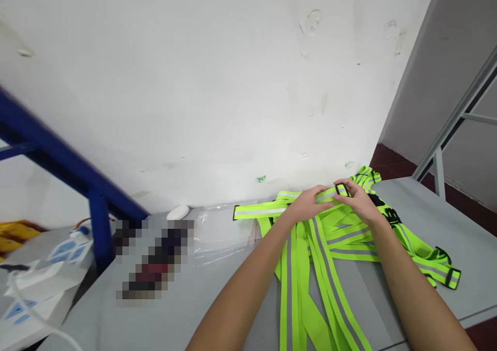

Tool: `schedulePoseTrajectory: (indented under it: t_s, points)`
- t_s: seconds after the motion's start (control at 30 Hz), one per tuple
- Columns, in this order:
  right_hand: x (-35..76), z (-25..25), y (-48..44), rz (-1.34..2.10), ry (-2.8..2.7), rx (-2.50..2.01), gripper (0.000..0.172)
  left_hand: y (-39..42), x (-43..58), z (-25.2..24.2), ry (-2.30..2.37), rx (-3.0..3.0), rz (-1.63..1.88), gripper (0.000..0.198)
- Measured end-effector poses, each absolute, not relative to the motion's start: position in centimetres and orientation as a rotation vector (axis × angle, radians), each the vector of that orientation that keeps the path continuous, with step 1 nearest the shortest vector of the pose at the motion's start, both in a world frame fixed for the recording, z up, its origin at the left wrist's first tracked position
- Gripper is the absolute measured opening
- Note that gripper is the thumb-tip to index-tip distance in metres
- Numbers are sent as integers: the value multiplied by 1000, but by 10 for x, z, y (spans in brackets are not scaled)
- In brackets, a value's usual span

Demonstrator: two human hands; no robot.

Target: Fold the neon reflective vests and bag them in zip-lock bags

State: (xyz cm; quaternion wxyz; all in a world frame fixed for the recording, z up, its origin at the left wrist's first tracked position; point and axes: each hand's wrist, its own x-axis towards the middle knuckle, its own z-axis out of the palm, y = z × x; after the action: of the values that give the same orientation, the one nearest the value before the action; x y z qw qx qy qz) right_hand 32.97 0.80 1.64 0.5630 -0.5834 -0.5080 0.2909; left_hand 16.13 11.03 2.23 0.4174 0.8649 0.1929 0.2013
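A bright green reflective strap (325, 195) with a silver stripe stretches between my two hands, just above the grey table (186, 320). My left hand (308, 204) pinches it from the left. Fingers and thumb of my right hand (361, 201) close around its end, at a black rectangular buckle (342, 189). Below and around both hands lies a tangled pile of similar reflective straps (351, 242), some running off the near table edge. Another black buckle (453, 278) ends a strap at the right. One flat strap end (252, 211) points left.
Clear plastic bags (223, 232) lie left of the straps, beside a white oval object (178, 213) and a pixelated patch. A blue metal frame (99, 227) and white boxes with a cable (54, 283) stand left. A white wall (217, 92) rises behind; a grey metal frame (438, 170) stands right.
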Motion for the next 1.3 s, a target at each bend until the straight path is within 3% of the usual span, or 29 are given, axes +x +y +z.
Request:
schedulePoseTrajectory:
  t_s: [0.17,0.33,0.53,0.7,0.87,1.17,1.3]
  points:
    - [330,17,8,465,-1357,-1549,41,108,152,7,615,2122,597,45]
    - [328,17,5,230,-1489,-1683,36,104,150,-9,697,1997,646,24]
    - [335,8,9,429,-1278,-1591,40,107,149,-17,760,1886,756,14]
    - [337,2,12,562,-1157,-1583,44,110,148,-23,827,1979,692,24]
    - [334,5,13,587,-1145,-1513,45,115,140,-24,745,2433,489,58]
    - [343,13,6,151,-1419,-1805,41,114,135,-27,855,2735,386,41]
    - [339,10,9,119,-1489,-1799,41,113,134,-22,872,2685,367,49]
